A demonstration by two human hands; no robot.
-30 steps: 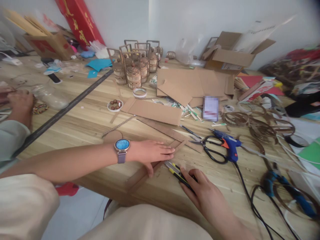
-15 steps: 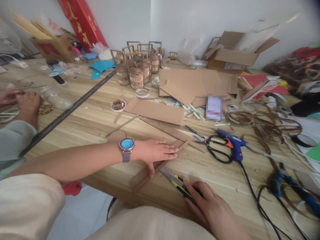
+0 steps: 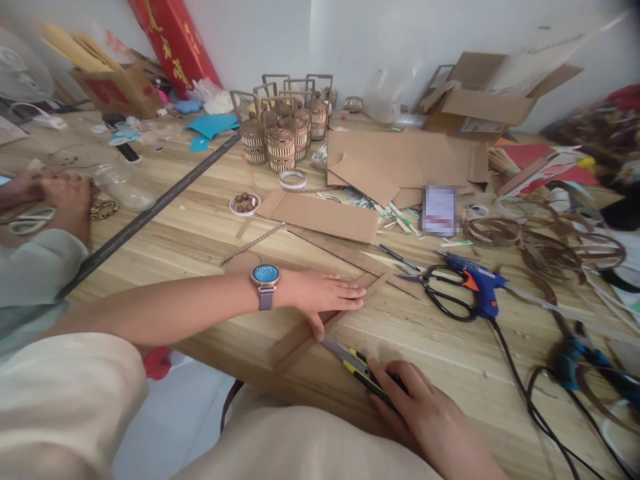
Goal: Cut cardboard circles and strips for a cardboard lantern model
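Note:
My left hand (image 3: 325, 293), with a watch (image 3: 265, 274) on its wrist, lies flat with fingers stretched over a narrow cardboard strip (image 3: 295, 343) that slants across the table's front part. My right hand (image 3: 420, 407) is wrapped round a yellow and black utility knife (image 3: 357, 370). Its blade points up and left, close to my left thumb and the strip's edge; whether it touches the cardboard I cannot tell. Beyond my fingertips lie a long cardboard piece (image 3: 330, 250), a pen (image 3: 397, 257) and black-handled scissors (image 3: 450, 293).
A blue glue gun (image 3: 475, 280) and its cord lie to the right, near blue-handled pliers (image 3: 567, 363) and coiled brown strips (image 3: 545, 247). Behind are cardboard sheets (image 3: 405, 160), a phone (image 3: 439, 211) and several small woven baskets (image 3: 281, 148). Another person's hands (image 3: 65, 200) are at the left.
The view has shifted, so the table's things appear further right. The knife's blade is now nearer my left thumb and the strip. My left hand stays flat on the cardboard.

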